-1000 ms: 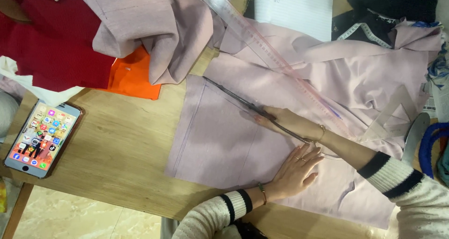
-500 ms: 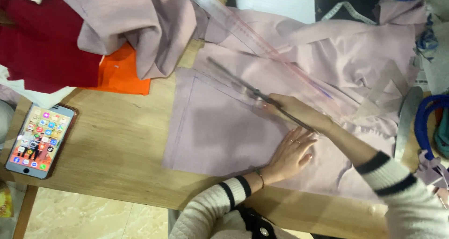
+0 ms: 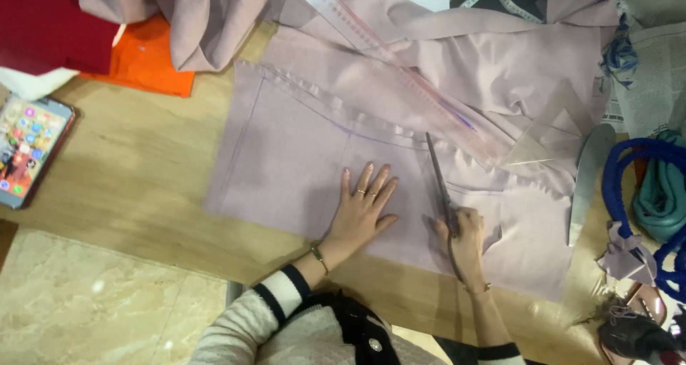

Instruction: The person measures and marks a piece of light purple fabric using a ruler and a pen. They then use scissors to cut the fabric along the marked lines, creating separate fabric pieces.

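A light wooden table carries the work, above a pale marble floor. Directly on the wood lie a flat sheet of mauve fabric, a smartphone near the left edge and an orange cloth. Dark red fabric covers the far left corner.

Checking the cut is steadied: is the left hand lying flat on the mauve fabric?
Yes, the left hand lies palm-down, fingers spread, on the mauve fabric.
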